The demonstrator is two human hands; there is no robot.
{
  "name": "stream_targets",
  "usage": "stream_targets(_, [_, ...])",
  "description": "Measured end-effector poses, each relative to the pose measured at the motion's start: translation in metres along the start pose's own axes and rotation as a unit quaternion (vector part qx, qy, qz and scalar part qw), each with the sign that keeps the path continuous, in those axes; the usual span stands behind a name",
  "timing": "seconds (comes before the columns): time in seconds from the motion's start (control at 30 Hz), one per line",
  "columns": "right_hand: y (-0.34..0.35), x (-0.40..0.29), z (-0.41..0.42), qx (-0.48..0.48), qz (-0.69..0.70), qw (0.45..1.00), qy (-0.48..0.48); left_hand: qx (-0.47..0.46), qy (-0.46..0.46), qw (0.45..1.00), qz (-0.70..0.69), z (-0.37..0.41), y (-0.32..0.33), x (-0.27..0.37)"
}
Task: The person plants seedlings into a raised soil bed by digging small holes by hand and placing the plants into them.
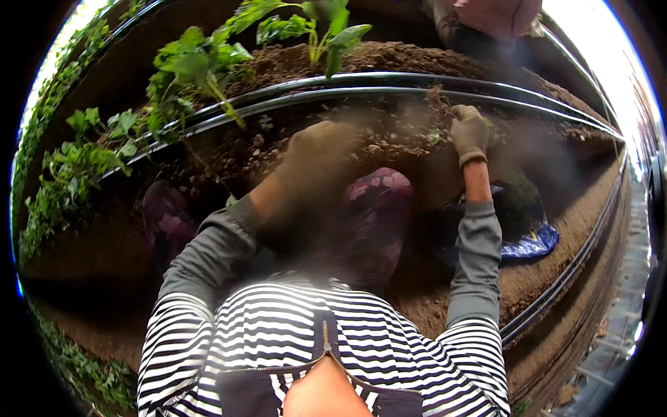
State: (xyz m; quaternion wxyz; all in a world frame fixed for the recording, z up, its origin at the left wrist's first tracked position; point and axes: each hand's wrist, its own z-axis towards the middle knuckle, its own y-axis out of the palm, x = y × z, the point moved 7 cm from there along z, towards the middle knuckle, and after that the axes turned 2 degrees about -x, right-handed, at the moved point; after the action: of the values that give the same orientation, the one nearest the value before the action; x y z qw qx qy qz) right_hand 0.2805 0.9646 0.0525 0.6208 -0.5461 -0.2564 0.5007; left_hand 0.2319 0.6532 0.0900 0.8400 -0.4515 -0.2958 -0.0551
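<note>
My left hand (pixel 320 151), in a brown work glove, is blurred over the soil of the planted bed, and its fingers cannot be made out. Also gloved, my right hand (pixel 469 130) has its fingers curled around the lower end of a small reddish-brown bunch of roots or dry stems (pixel 439 99). That bunch reaches up over the near drip irrigation pipe (pixel 385 92). Loose clods and small weeds (pixel 435 136) lie on the soil between my hands. A leafy green plant (pixel 200 65) leans across the pipes to the left of my left hand.
A blue plastic bag (pixel 531 244) with dark green matter sits by my right forearm. More leafy plants (pixel 75 172) line the bed at left, and another (pixel 315 39) stands beyond the pipes. A co-worker (pixel 492 18) is at the top right. Further pipes (pixel 568 276) run along the lower right.
</note>
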Motion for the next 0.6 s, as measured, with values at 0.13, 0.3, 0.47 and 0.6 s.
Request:
stream_targets(0.13, [0.001,-0.134,-0.042,0.036,0.034,0.976,-0.214,-0.008,-0.119,0.919,-0.376,-0.001,0.031,-0.03])
stream_targets(0.3, [0.01,-0.177,-0.076,0.094,0.265,0.949,-0.141,0.024,-0.296,0.826,-0.478,-0.034,0.056,-0.084])
stream_targets(0.47, [0.072,-0.166,-0.092,-0.229,0.553,0.79,0.136,0.056,-0.147,0.968,-0.197,-0.034,0.02,-0.048])
stream_targets(0.6, [0.112,-0.15,-0.097,-0.219,0.671,0.671,0.228,0.042,-0.109,0.992,-0.053,-0.034,0.014,-0.051])
